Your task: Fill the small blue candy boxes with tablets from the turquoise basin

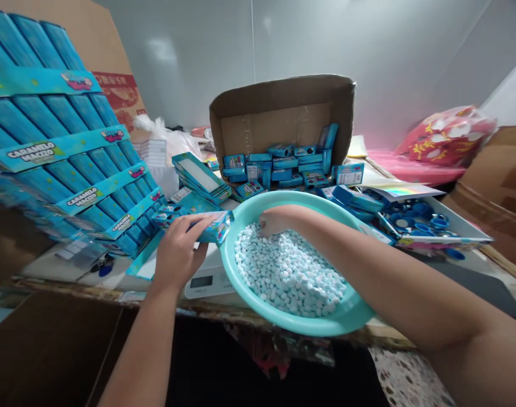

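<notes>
My left hand [182,249] is wrapped round a small blue printed candy box [219,227], whose end meets the left rim of a turquoise basin [258,308]. Pale blue and white candies [296,274] are heaped inside the basin. Reaching in from the right, my right hand [279,220] has its fingers curled at the candies near the far left side; whatever is within them is hidden. Under my left hand and the basin's edge, a white digital scale [207,285] is partly covered.
Blue display trays [88,195] packed with boxes rise at left. Behind the basin, a cardboard carton [279,121] holds several small blue boxes. At right, a white box [448,243] contains blue caps [421,215]. Keys [100,265] lie near the front left edge.
</notes>
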Available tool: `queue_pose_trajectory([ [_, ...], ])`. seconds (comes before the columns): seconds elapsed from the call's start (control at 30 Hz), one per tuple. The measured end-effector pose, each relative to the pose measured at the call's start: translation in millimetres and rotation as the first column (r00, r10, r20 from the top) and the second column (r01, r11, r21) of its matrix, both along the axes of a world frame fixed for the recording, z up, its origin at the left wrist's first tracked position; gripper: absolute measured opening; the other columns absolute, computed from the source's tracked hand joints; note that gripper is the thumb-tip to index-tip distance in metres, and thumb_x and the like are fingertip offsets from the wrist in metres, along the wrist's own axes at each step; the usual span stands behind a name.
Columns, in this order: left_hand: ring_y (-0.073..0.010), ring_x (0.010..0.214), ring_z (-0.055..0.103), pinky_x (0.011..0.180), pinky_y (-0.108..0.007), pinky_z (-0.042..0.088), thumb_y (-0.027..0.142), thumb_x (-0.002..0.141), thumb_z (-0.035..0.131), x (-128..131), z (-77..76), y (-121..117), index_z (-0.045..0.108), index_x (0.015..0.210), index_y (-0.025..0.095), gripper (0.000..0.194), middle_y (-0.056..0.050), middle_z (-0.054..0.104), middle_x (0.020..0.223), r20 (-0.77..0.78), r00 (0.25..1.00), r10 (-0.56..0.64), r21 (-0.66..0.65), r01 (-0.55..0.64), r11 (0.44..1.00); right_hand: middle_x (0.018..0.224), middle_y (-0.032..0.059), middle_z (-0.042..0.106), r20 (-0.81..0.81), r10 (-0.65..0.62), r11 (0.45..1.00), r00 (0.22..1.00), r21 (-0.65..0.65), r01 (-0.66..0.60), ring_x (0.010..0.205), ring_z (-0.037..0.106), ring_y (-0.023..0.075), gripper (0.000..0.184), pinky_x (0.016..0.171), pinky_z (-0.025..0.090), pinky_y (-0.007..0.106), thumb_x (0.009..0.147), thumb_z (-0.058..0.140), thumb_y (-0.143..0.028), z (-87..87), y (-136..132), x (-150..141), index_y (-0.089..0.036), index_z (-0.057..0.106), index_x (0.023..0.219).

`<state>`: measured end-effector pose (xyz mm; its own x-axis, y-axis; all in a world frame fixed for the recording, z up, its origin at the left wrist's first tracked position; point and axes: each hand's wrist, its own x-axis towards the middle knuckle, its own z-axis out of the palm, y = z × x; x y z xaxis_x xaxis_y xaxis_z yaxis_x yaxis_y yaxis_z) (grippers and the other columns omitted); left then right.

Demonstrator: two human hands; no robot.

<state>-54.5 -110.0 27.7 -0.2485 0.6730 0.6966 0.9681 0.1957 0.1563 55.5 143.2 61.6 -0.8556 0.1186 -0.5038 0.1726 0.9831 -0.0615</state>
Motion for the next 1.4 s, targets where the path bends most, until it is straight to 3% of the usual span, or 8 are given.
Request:
queue_pose_trajectory([
  [0.1,-0.0337,0.108,0.066,0.1,-0.05,0.051,0.032,0.081,0.077,-14.5,-24.3,0.6,0.074,0.117,0.028,0.036,-0.007,0.072,0.115,0.332,0.943,0.035,0.236,-0.118,0.965,0.11,0.0068,0.067,-0.005,0.009,1.0,1.0,-0.007,-0.009,0.095,0.064,0.0202,0.033,0.089,0.054,0.04,0.099,0.059,-0.047,-1.2,1.3,-0.4,-0.017,0.067,0.11],
  [0.23,-0.0341,0.093,0.072,0.088,-0.053,0.058,0.041,0.066,0.091,-31.3,-61.9,2.4,0.073,0.103,0.021,0.045,-0.008,0.076,0.098,0.736,0.674,-0.062,0.357,-0.309,0.882,0.109,0.0067,0.067,-0.009,-0.003,1.0,1.0,-0.015,0.003,0.094,0.063,0.0201,0.034,0.089,0.053,0.04,0.098,0.059,-0.048,-3.5,3.4,-1.9,-0.017,0.066,0.111],
  [0.43,-0.0303,0.109,0.07,0.096,-0.043,0.057,0.043,0.059,0.095,-34.2,-86.2,-5.3,0.068,0.112,0.021,0.064,-0.012,0.073,0.114,0.83,0.511,-0.224,0.378,-0.219,0.899,0.104,0.0068,0.069,-0.021,-0.023,0.999,1.0,-0.025,0.022,0.089,0.064,0.0219,0.035,0.079,0.048,0.036,0.095,0.058,-0.047,-9.0,5.1,-4.6,-0.017,0.068,0.109],
  [0.57,-0.0282,0.131,0.058,0.107,-0.039,0.049,0.069,0.076,0.074,-40.1,-80.9,-15.4,0.068,0.119,0.021,0.066,-0.015,0.065,0.132,0.817,0.44,-0.372,0.525,-0.302,0.796,0.101,0.0045,0.071,-0.018,-0.03,0.999,0.999,-0.044,0.029,0.086,0.064,0.0226,0.037,0.069,0.043,0.031,0.093,0.056,-0.052,-12.4,2.6,-5.0,-0.02,0.07,0.105],
  [0.67,-0.0276,0.124,0.062,0.1,-0.039,0.052,0.081,0.08,0.057,-47.2,-78.4,-19.5,0.069,0.118,0.019,0.074,-0.017,0.066,0.128,0.815,0.37,-0.446,0.568,-0.352,0.744,0.103,0.0044,0.07,-0.027,-0.042,0.999,0.999,-0.034,0.041,0.086,0.064,0.0235,0.047,0.066,0.042,0.03,0.082,0.069,-0.057,-16.0,-0.7,-4.9,-0.021,0.066,0.113],
  [0.93,-0.0188,0.088,0.068,0.068,-0.025,0.052,0.072,0.087,0.059,-46.9,-82.4,-18.5,0.07,0.106,0.02,0.057,-0.009,0.07,0.095,0.816,0.435,-0.381,0.545,-0.36,0.757,0.099,0.0031,0.07,-0.005,-0.034,0.999,0.999,-0.038,0.034,0.081,0.064,0.0228,0.037,0.063,0.041,0.03,0.077,0.075,-0.047,-22.7,-0.9,-7.5,-0.023,0.066,0.104],
  [1.17,-0.0171,0.073,0.068,0.065,-0.027,0.052,0.06,0.086,0.064,-45.8,-77.9,-19.1,0.057,0.115,0.02,0.05,-0.003,0.069,0.08,0.83,0.45,-0.33,0.542,-0.513,0.665,0.091,0.0013,0.071,-0.008,-0.015,0.999,1.0,-0.034,0.015,0.077,0.063,0.022,0.027,0.062,0.041,0.031,0.075,0.074,-0.041,-28.2,-2.8,-8.3,-0.023,0.065,0.093],
  [1.4,-0.0157,0.067,0.067,0.06,-0.025,0.053,0.061,0.083,0.068,-46.2,-75.1,-18.2,0.056,0.114,0.019,0.054,-0.002,0.068,0.077,0.844,0.441,-0.306,0.514,-0.499,0.698,0.09,0.0019,0.07,0.003,-0.011,1.0,1.0,-0.013,0.011,0.076,0.06,0.0202,0.027,0.06,0.039,0.03,0.074,0.075,-0.036,-21.1,-10.0,-6.8,-0.021,0.065,0.095],
])
